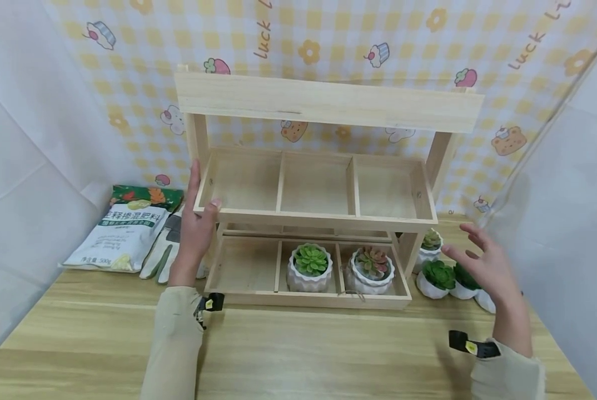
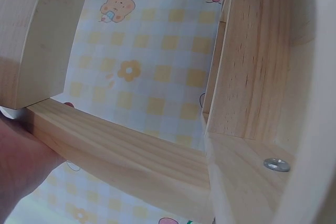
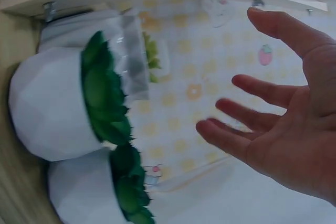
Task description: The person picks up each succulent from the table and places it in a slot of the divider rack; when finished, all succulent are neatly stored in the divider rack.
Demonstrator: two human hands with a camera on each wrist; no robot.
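White-and-green plastic fertilizer bag [image 1: 123,233] lies far left beside white-and-grey gloves [image 1: 165,250]. Left hand's [image 1: 195,236] at the corner of the pale wooden two-tier shelf [image 1: 328,103], thumb and index spread apart, probably steadying it; can't tell if it's gripping. White scalloped pots with green [image 1: 311,265] and reddish [image 1: 372,269] succulents sit below, middle and right, dividers likely keeping them put. More white-potted green succulents [image 1: 436,278] stand past the right end; right hand's [image 1: 493,266] beside them, fingers loosely spread, touching nothing.
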